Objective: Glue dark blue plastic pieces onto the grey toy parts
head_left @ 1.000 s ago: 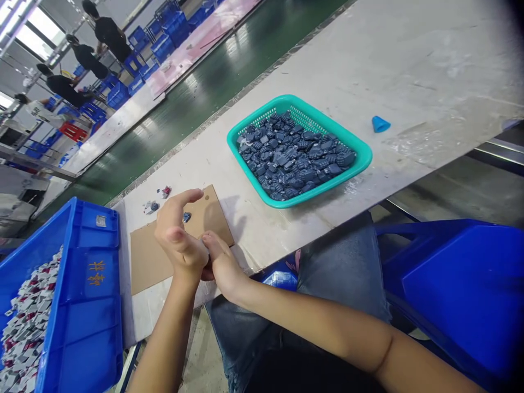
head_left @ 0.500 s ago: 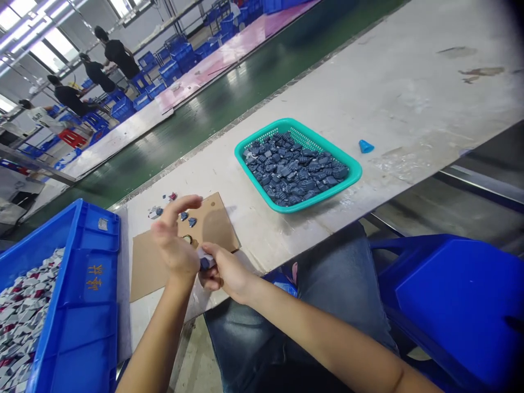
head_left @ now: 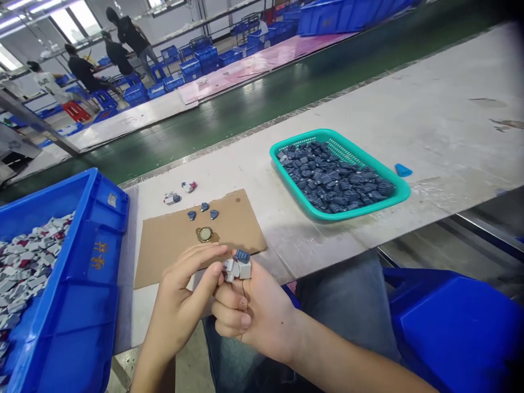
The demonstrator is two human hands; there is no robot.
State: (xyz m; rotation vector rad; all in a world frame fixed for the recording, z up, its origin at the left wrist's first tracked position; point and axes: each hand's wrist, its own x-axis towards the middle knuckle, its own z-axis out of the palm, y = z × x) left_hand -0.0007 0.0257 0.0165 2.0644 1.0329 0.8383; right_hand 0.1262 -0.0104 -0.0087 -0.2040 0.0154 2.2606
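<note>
Where the worktable runs beside a green conveyor belt, the stock reads as follows, largest first.

Blue crate: at the person's left, touching the table edge, filled with grey, white and red moulded parts; likely set there for easy reach. Gold characters printed on its wall, too small to read.

Teal mesh basket: on the table, right of centre, holding a heap of dark blue parts.

Cardboard sheet: flat at the near table edge, probably a work mat; on it a round brass-coloured piece and three small blue pieces. Two grey-and-red parts lie just beyond it.

Right hand: fingers curled, closed on a small assembly, grey-white body with a dark blue cap on top, held up over the lap near the table edge, seemingly for fitting.

Left hand: fingertips touching the assembly's left side, pinching lightly; whether it bears the weight cannot be told.

Blue cone: loose on the table, just beyond the basket.

Other people stand well apart, at far benches.
</note>
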